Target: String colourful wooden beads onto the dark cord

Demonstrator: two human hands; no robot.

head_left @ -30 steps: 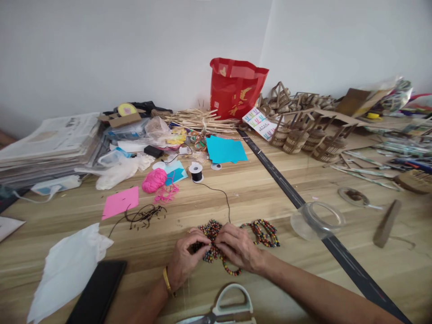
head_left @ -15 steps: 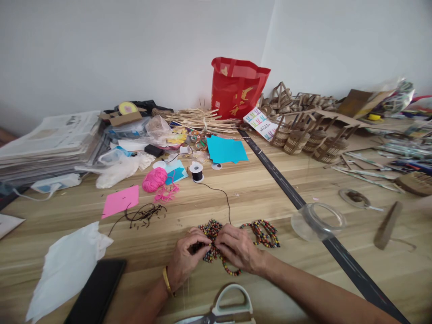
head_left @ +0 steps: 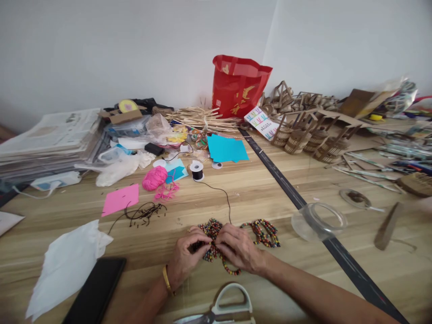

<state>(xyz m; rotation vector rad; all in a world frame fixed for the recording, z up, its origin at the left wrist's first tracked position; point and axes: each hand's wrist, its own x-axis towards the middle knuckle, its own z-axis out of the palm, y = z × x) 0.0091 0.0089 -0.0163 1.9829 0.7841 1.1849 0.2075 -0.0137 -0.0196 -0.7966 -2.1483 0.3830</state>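
Observation:
My left hand (head_left: 185, 253) is closed in a pinch on a small bead at the edge of a pile of multicoloured beads (head_left: 212, 227). Facing it, my right hand (head_left: 240, 248) pinches the end of a thin black cord, fingertips almost meeting the left ones. A strand of strung beads (head_left: 266, 233) lies coiled beyond the right hand, and a loop of it curves out below that hand. From a white spool (head_left: 196, 172) the black cord runs across the table to the right hand. The tips of cord and bead are partly hidden by my fingers.
Scissors (head_left: 232, 307) lie at the near edge, a black phone-like slab (head_left: 96, 290) and white tissue (head_left: 64, 265) to the left. Right stands a clear plastic container (head_left: 308, 225). Pink yarn (head_left: 155, 178), a red bag (head_left: 236, 90) and small wooden buckets (head_left: 297, 140) are farther back.
Both hands stay pinched together over the beads with hardly any movement. The whole view has shifted very slightly.

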